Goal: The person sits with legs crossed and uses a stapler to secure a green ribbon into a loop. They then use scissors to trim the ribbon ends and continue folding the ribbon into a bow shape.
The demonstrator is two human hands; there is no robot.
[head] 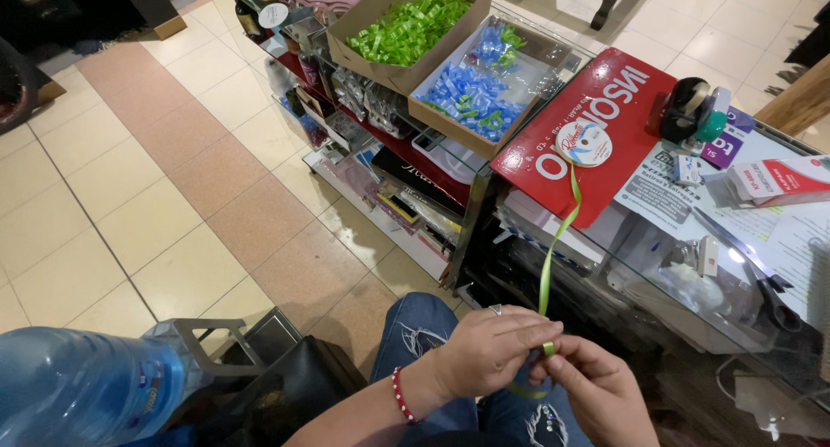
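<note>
Both hands pinched together on green ribbon (548, 274) over the lap: left hand (491, 350), right hand (596, 388). Risk: tugging could topple the spool (584, 143) (perched on sloping red sign (605, 110)).

The ribbon (558, 239) is light green, and it runs from a white spool (584, 143) with a red rim. The spool lies on a red board (605, 101) with white letters. One brown box (380, 62) holds bright green bows (406, 28), the other box (450, 118) holds blue bows (467, 92) with a few green ones. The bracelet (399, 395) has red and white beads. The jeans (424, 326) are blue. The bottle (78, 386) is clear blue. The floor (130, 196) has cream and pale pink tiles. The tape dispenser (687, 110) is black and teal.
</note>
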